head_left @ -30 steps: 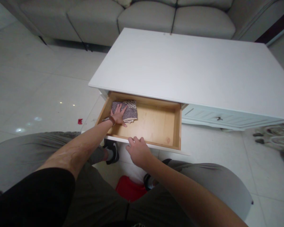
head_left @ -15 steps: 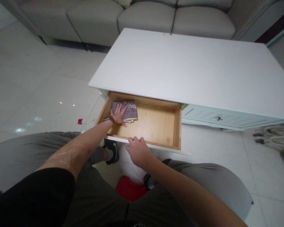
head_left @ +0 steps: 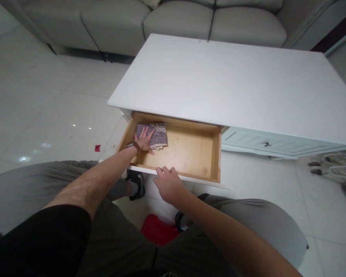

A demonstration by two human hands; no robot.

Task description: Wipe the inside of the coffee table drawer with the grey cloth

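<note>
A folded grey-purple cloth with a pale pattern lies in the left part of a pulled-out wooden drawer. My left hand rests on the cloth with its fingers spread flat; a brown-strapped band is round that wrist. Over the drawer's front edge my right hand is closed, its fingertips hooked on the top of the front panel. The thumb side of that hand stays outside the drawer, and the outer face of the panel is mostly hidden from above.
The drawer belongs to a white coffee table with a second, closed drawer to the right. Behind it stands a grey sofa. A red object sits between my feet, and a small red scrap lies on the tiles.
</note>
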